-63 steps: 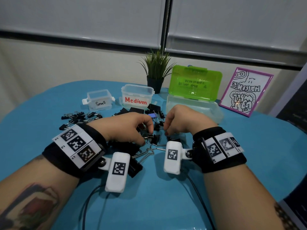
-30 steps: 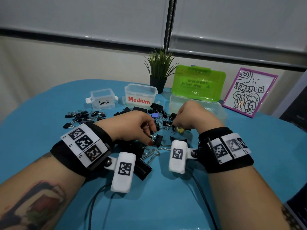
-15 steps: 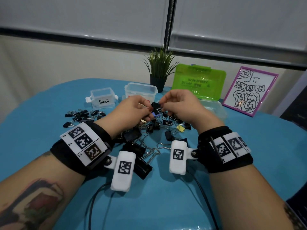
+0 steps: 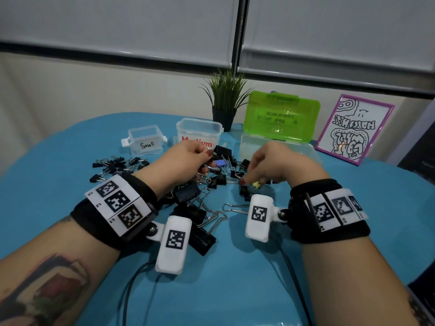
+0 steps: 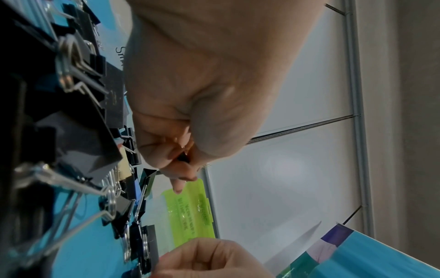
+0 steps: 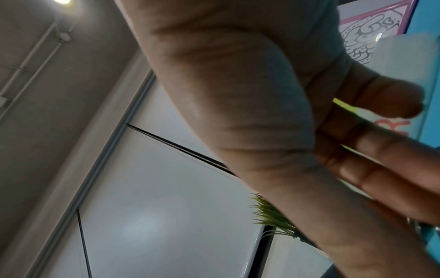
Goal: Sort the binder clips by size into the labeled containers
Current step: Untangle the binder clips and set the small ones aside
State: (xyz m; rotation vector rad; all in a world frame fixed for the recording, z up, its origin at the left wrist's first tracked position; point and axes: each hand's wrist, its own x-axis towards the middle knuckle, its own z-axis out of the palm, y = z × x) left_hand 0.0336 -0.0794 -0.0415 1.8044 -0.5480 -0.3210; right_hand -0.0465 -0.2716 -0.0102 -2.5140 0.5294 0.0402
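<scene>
table point(image 4: 235, 290): blue cover, smooth-looking; clips should slide on it, so lift rather than drag.
room: white roller blinds behind, potted plant point(image 4: 224, 100) and framed drawing point(image 4: 353, 129) beyond the fingers at the far edge.
green-lid box point(image 4: 281, 115): lid up, clear base just past the right fingertips; its label can't be read.
Medium container point(image 4: 200, 130): open, right behind the left fingers, label half hidden by them.
Small container point(image 4: 146, 140): open, further left of the left fingers; nothing seen inside.
big clips point(image 4: 195, 217): black, long wire handles, under and beside the left wrist; likely stiff spring, heaviest here; take by the body sides, handles flop.
mid clip pile point(image 4: 223, 161): between the two sets of fingertips, tangled; wires may hook neighbours on lifting.
small clip pile point(image 4: 117, 164): left of the left hand, apart from the fingers; light, easy to fumble, pinch the body.
left hand point(image 4: 188, 161): fingers curled, pinching a small dark clip point(image 5: 183, 157) at thumb and fingertips, above the pile.
right hand point(image 4: 270, 163): fingers bent down over the pile, tip near a yellow clip point(image 4: 256, 184); whether it holds anything, can't tell.
</scene>
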